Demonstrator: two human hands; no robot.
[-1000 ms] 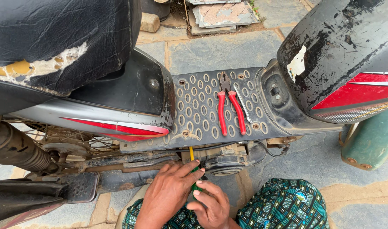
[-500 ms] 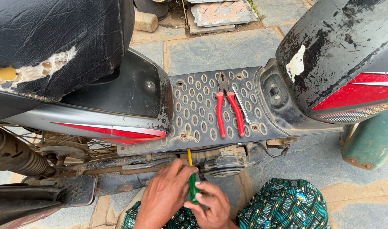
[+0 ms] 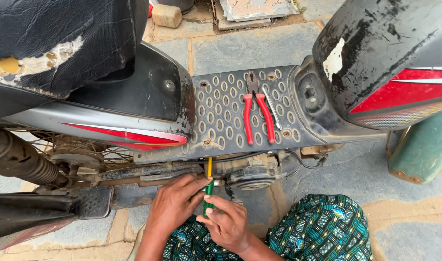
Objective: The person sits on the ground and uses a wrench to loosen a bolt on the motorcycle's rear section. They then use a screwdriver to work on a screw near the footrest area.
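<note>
1. Left hand (image 3: 175, 209), just below the scooter's footboard (image 3: 221, 113), pinches the screwdriver (image 3: 209, 186).
2. The screwdriver, green-handled with a yellow shaft, points up under the footboard's edge.
3. Right hand (image 3: 228, 223) grips the handle.
4. Red-handled pliers (image 3: 257, 113) lie on the footboard.

The green-handled screwdriver (image 3: 208, 192) shows only in part: both hands cover most of its handle, and its yellow shank vanishes under the front edge of the scooter's footboard (image 3: 221, 104), tip unseen. The left hand (image 3: 171, 209) and right hand (image 3: 228, 223) are cut off at the wrists by the bottom edge. The torn seat (image 3: 56, 38) runs off the top-left corner; the front panel (image 3: 390, 63) off the right edge. The pliers' (image 3: 256, 108) jaws are too small to read.
</note>
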